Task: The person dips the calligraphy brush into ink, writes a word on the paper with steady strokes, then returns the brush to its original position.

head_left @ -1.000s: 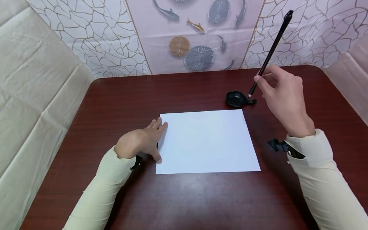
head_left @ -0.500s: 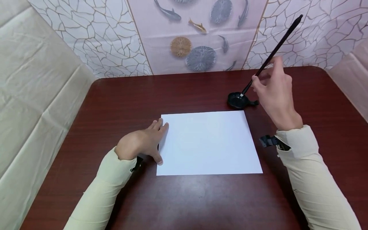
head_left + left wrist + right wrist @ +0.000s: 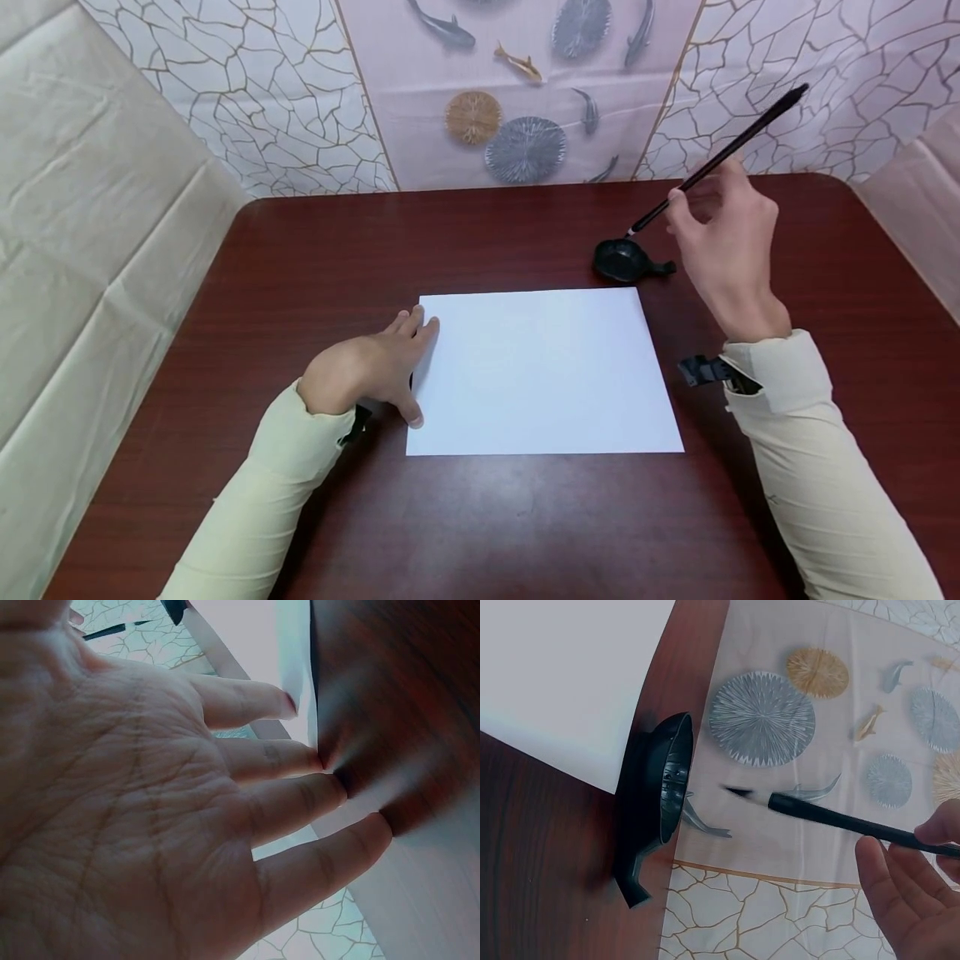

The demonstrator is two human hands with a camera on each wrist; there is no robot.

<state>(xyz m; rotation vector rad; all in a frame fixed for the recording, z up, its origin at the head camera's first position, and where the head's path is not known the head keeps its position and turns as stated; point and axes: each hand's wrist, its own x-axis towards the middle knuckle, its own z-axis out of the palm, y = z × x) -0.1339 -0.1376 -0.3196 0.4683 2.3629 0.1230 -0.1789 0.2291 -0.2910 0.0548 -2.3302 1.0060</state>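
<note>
your right grip [image 3: 727,250] pinches the brush [image 3: 817,813], dark tip [image 3: 740,793] just above the dish [image 3: 621,262]; your left grip [image 3: 367,371] lies spread at the edge of the paper [image 3: 543,375]. an overloaded tip could drip on it.

Arms [image 3: 251,492] extended, left hand [image 3: 367,371] spread, right hand [image 3: 727,250] raised, fingers [image 3: 877,874] pinching

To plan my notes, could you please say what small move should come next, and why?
Probably the right hand should bring the brush over the paper: the brush's dark tip is clear of the dish, and the paper looks blank.
</note>
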